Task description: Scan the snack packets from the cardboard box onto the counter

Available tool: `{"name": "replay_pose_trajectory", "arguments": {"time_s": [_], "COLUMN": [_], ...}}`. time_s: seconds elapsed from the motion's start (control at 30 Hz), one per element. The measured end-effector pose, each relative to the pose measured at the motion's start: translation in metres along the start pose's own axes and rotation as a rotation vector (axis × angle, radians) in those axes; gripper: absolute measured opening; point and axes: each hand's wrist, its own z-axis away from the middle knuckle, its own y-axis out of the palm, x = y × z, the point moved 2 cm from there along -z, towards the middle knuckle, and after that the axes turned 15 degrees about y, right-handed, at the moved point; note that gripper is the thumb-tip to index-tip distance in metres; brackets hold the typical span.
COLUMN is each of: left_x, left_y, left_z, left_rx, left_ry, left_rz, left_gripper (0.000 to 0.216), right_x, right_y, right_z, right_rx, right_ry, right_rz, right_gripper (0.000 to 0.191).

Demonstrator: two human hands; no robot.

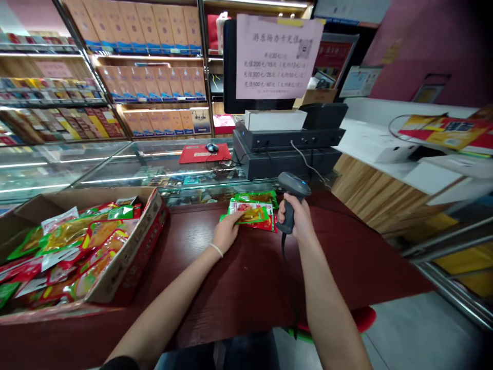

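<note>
My right hand [298,218] is wrapped round the grip of a dark barcode scanner [293,189], its head aimed left over a small pile of snack packets [254,210] on the dark red counter [246,277]. My left hand [227,231] rests on the left edge of that pile, fingers pinching the top green and red packet. A pale band circles my left wrist. The scanner's cable hangs down below my right hand.
An open cardboard box [127,257] with several more snack packets sits at the left. Behind the pile are a glass display case [154,169], a till with a screen and paper notice [277,56], and a mouse on a red mat [204,152]. Shelves of boxes fill the back left.
</note>
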Motion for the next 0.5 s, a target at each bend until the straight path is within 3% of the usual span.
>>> {"name": "replay_pose_trajectory", "arguments": {"time_s": [0.13, 0.27, 0.37, 0.5], "left_x": [0.012, 0.010, 0.011, 0.006], "left_y": [0.036, 0.039, 0.028, 0.005], "left_z": [-0.017, -0.020, -0.015, -0.004], "left_rx": [0.145, 0.149, 0.035, -0.251], "left_ry": [0.074, 0.111, 0.089, -0.015], "left_rz": [-0.235, -0.365, -0.284, -0.090], "left_gripper": [0.065, 0.085, 0.063, 0.030], "right_x": [0.000, -0.003, -0.004, -0.007], "right_y": [-0.004, -0.001, 0.003, 0.013], "right_z": [-0.001, 0.000, 0.002, 0.007], "right_rx": [0.022, 0.040, 0.051, 0.095], "right_ry": [-0.012, 0.017, 0.025, 0.069], "right_rz": [-0.043, -0.038, -0.028, -0.004], "right_gripper": [0.036, 0.038, 0.036, 0.033]}}
